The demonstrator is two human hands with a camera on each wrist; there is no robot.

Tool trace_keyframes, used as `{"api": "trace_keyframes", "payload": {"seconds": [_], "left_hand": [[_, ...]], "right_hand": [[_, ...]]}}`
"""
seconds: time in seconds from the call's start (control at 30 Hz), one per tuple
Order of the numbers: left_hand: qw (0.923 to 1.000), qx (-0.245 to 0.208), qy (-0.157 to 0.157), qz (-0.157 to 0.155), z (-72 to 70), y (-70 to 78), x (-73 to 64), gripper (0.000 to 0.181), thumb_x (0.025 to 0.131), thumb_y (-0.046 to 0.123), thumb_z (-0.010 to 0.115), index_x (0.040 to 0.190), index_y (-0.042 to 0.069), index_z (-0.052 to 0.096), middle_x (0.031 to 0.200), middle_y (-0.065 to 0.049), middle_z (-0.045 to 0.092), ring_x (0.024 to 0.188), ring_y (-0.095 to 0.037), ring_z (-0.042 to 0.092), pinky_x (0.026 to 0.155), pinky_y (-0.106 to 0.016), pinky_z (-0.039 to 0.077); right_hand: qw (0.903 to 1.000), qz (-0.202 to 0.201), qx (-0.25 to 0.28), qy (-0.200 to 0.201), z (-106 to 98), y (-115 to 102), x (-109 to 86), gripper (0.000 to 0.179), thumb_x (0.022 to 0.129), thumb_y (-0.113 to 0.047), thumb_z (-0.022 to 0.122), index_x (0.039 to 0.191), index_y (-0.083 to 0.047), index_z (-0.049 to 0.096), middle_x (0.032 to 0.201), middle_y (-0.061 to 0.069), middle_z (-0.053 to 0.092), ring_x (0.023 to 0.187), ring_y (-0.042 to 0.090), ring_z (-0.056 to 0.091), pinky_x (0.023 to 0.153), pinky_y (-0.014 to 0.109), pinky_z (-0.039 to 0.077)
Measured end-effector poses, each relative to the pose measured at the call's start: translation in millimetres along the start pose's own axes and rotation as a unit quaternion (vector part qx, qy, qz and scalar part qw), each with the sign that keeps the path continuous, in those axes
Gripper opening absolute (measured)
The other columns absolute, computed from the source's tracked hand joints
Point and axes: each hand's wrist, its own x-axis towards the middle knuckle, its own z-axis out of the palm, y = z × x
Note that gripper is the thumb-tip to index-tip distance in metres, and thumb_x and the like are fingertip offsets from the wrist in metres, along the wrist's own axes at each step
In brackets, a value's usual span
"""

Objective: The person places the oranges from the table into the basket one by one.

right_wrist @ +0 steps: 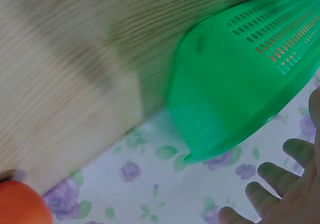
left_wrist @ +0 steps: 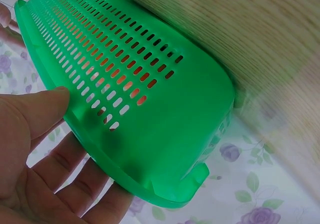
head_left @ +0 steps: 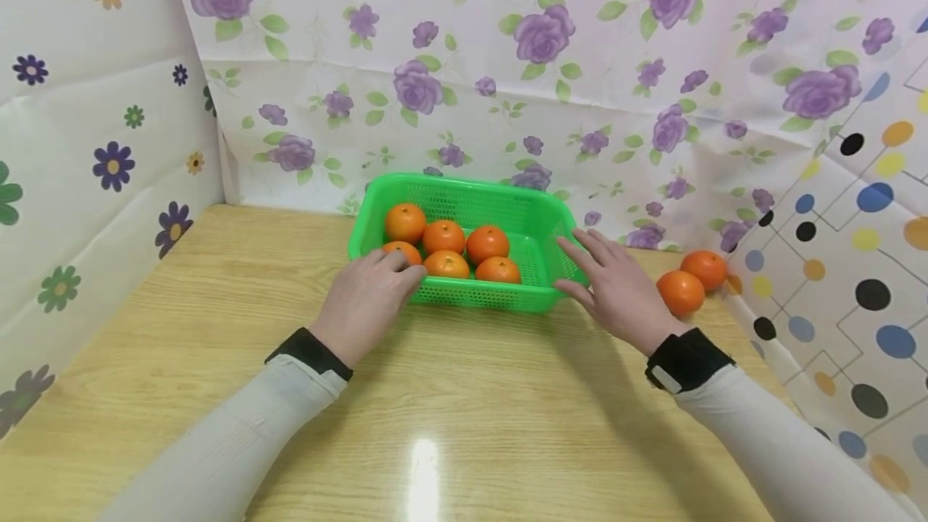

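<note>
A green plastic basket [head_left: 535, 297] with slotted walls stands on the table, holding several oranges [head_left: 488, 244] grouped in its left and middle part. My left hand [head_left: 368, 298] grips the near rim close to the left corner. In the left wrist view its thumb [left_wrist: 55, 104] lies against the outer wall, with the fingers over the rim. At the basket's right end, my right hand [head_left: 622, 290] has its fingers spread, fingertips right by the rim, holding nothing. The right wrist view shows those fingers [right_wrist: 277, 179] beside the basket's end wall.
Two oranges [head_left: 681, 292] sit on the wooden table [head_left: 464, 393] right of the basket, beyond my right hand. A flower-print sheet [head_left: 464, 39] hangs close behind the basket. Patterned sheets also enclose the left side [head_left: 87, 208] and the right side [head_left: 855, 288].
</note>
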Motion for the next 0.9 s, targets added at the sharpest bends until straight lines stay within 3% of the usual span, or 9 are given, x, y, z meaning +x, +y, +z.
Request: {"api": "trace_keyframes", "payload": {"seconds": [0.9], "left_hand": [[1.0,-0.001,0.005,0.005,1.5,-0.1,0.4,0.012,0.097,0.003,0.085,0.103,0.012,0.079,0.095,-0.007,0.068,0.083,-0.031,0.065,0.072,-0.04,0.058]], "right_hand": [[0.9966,0.079,-0.012,0.019,-0.8,42.7,-32.4,0.067,0.108,-0.038,0.073,0.16,-0.001,0.053,0.163,0.033,0.046,0.152,0.056,0.039,0.123,0.073,0.031]]}}
